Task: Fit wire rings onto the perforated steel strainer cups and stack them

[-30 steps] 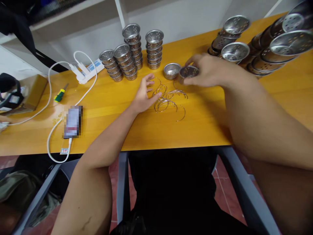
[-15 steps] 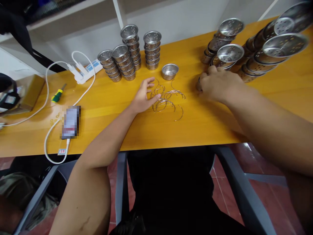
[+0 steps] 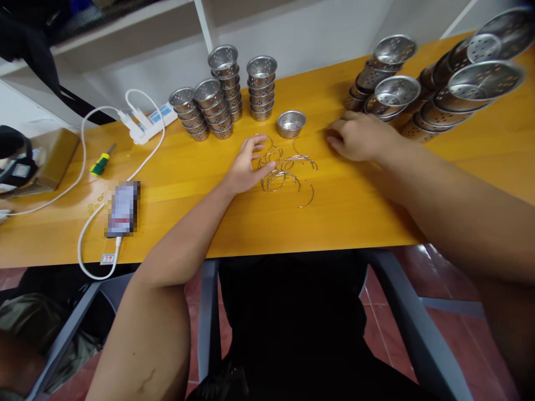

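Note:
My left hand [image 3: 249, 165] lies open on the table, its fingers and thumb apart beside a loose heap of thin metal wire rings [image 3: 284, 177]. The thumb reaches over some of the rings. Just behind the heap, a single perforated metal cup [image 3: 291, 123] stands upright. To the right, my right hand [image 3: 355, 135] is low over the table with its fingers curled inward. Its fingertips are partly hidden, so anything within them does not show. Beyond that hand stands a stack of perforated metal cups [image 3: 392, 96], partly covered by it.
More cup stacks [image 3: 215, 103] stand at the back left, and tall leaning ones [image 3: 455, 97] at the far right. On the left lie a phone [image 3: 122, 209] on a white cable, a green-yellow screwdriver [image 3: 101, 161], a power strip [image 3: 152, 122] and a cardboard box [image 3: 56, 161].
My right hand has shifted slightly left, away from the right-hand cup stacks. A dark metal edge seen under its fingers before no longer shows. My left hand stays in place.

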Demonstrator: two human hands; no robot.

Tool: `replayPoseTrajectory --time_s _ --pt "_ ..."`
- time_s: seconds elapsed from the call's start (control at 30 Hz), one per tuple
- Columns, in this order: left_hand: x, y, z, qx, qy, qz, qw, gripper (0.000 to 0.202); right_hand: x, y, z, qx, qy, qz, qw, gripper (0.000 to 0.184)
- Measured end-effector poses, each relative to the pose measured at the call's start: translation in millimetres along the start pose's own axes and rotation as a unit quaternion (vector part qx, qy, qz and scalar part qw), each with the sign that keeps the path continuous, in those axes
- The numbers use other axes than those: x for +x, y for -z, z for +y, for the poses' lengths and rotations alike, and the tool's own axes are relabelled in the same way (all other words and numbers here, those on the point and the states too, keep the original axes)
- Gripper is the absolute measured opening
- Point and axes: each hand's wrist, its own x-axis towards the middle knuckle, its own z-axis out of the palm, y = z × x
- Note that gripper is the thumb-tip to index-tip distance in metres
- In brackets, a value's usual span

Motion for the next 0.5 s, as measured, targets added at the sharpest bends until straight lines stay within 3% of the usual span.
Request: replayPoseTrajectory --time_s 0.2,0.5 --pt "0 1.6 8 0.016 0.001 -0.001 1.0 0.102 -1 7 10 -0.004 -0.053 -0.036 0.998 0.055" --pt "-1 0.9 11 0.017 0.001 0.002 1.0 0.096 -1 1 29 -0.005 -0.059 -0.006 0.998 0.057"
